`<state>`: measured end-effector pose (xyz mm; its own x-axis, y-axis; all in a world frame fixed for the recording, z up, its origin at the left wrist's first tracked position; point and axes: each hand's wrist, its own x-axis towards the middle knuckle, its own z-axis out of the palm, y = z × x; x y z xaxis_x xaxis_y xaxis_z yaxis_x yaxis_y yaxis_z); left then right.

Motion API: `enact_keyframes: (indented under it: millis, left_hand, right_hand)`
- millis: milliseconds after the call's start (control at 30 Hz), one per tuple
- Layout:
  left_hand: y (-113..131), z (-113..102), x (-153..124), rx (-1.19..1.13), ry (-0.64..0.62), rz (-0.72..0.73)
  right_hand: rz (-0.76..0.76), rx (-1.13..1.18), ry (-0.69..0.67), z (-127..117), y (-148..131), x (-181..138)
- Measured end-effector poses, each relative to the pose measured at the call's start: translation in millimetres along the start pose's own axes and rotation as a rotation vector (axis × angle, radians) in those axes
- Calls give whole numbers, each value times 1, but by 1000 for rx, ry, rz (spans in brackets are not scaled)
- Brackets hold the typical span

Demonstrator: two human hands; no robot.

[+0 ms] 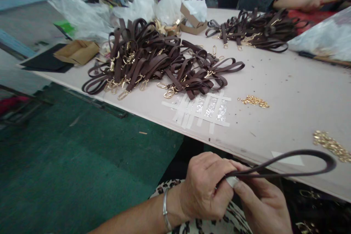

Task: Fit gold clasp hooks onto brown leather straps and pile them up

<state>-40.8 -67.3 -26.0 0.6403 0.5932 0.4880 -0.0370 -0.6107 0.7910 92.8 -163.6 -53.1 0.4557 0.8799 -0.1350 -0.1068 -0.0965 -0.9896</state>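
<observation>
A dark brown looped strap [296, 153] is held in front of my lap, its loop stretching out to the right over the table edge. My left hand [208, 186], with a silver bangle at the wrist, is closed around the strap's near end. Close against it, my right hand [263, 197] pinches the strap where the loop begins. A small whitish piece [231, 181] shows between the thumbs; I cannot make out what it is. The strap's end inside my left hand is hidden.
A big pile of brown straps [153, 55] with gold clasps lies on the table, another pile [246, 29] behind. Small gold parts [255, 101] and more gold pieces [330, 146] lie to the right. Taped clear plastic [211, 109] covers the near edge. A co-worker's hand [312, 3] is at back right.
</observation>
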Motion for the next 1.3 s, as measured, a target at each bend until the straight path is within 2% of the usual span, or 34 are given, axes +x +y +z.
enact_keyframes:
  millis: [67,167,300,467,600,867,933,1033,1167,1300]
  left_hand:
    - [-6,6,-1,4,66,5]
    - [-11,13,2,-73,82,-99]
    - [-9,15,7,-161,35,-166]
    - [-13,15,2,-39,54,-79]
    - [-18,15,-2,82,52,16]
    - [-17,13,-3,122,2,1]
    - [-17,13,-3,140,-7,-8]
    - [-18,13,-4,170,-26,-8]
    - [-18,13,-4,165,-20,-22]
    - [-19,10,-3,155,15,-29]
  right_hand:
    - [57,28,9,-2,7,1]
    - [99,117,20,-5,13,6]
    - [16,216,190,-8,7,10]
    - [-91,232,322,-12,-3,12]
    - [-89,207,302,-11,-6,13]
    - [-58,309,372,-10,-7,21]
    - [-100,287,394,-10,-7,20]
    - [-193,201,387,-12,-5,16]
    - [-294,14,249,-16,-1,8]
    - [-335,-40,129,-20,-2,3]
